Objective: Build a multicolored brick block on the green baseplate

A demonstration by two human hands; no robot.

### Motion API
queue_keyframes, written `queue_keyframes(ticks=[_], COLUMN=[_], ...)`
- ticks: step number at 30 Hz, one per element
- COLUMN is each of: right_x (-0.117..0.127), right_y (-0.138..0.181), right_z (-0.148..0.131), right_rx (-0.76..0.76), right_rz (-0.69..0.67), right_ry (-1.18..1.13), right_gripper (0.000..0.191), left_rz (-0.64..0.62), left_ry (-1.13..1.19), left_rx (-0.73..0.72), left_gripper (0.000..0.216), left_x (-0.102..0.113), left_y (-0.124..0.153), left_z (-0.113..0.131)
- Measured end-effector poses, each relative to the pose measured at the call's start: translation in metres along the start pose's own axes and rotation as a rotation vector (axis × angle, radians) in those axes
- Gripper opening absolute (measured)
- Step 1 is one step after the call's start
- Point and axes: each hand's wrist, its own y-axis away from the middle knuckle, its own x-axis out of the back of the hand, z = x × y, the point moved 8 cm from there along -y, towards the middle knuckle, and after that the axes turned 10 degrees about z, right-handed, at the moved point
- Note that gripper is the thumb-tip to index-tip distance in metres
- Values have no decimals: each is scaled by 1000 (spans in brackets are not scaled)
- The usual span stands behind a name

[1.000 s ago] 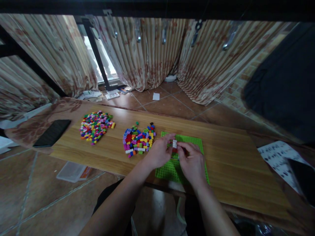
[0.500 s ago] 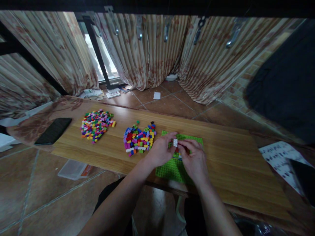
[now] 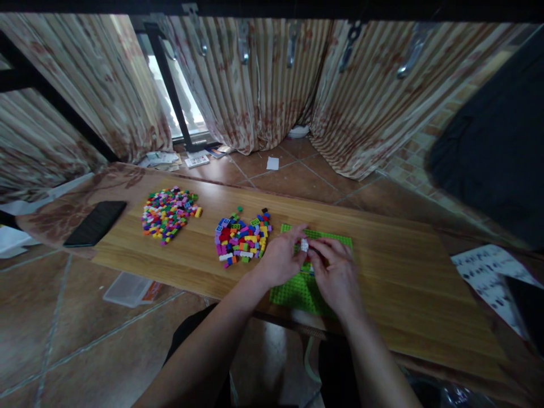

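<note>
The left hand [image 3: 278, 258] and right hand [image 3: 339, 276] flank a small white studded plastic brick [image 3: 304, 245], hiding whether either clamps it, and partly cover a green studded plastic baseplate [image 3: 295, 294].

Looks like a home, judging by striped curtains [image 3: 276, 85] at twelve o'clock, a heap of toy bricks [image 3: 168, 215] at nine and brown floor tiles [image 3: 93, 351] at eight.

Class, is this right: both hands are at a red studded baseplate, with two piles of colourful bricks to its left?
Only the colour is wrong: in the head view, both hands are at a green studded baseplate, with two piles of colourful bricks to its left.
</note>
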Motion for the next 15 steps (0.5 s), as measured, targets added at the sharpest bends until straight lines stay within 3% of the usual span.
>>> queue_keyframes(ticks=[15], right_x=[-2], right_y=[-1], right_z=[6], right_rx=[27], right_rz=[-21], right_ry=[65], right_gripper=[27], left_rz=[2], left_ry=[-30], left_rx=[-21], left_gripper=[58], left_x=[-1], left_y=[1], left_z=[-1])
